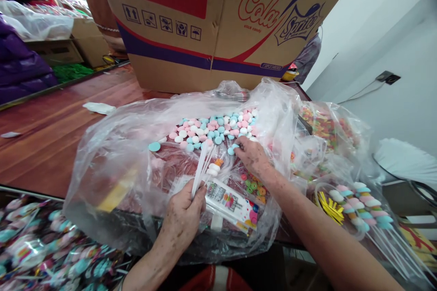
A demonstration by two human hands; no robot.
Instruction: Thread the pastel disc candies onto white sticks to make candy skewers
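Observation:
My left hand (184,216) grips a bundle of thin white sticks (200,168) that point up toward a heap of pink, blue and white round candies (213,128). The heap lies on a large clear plastic bag (112,163) spread over the wooden table (51,122). My right hand (251,154) reaches into the heap's near edge and pinches a blue candy (232,150) with its fingertips. A small printed packet (232,204) lies under the plastic between my wrists.
A big cardboard box (211,22) marked Cola and Sprite stands just behind the heap. At right are bags of coloured candies (324,127) and finished candy skewers (358,204) with yellow ties (329,209). Wrapped sweets (41,245) fill the lower left. Another person (99,4) stands behind.

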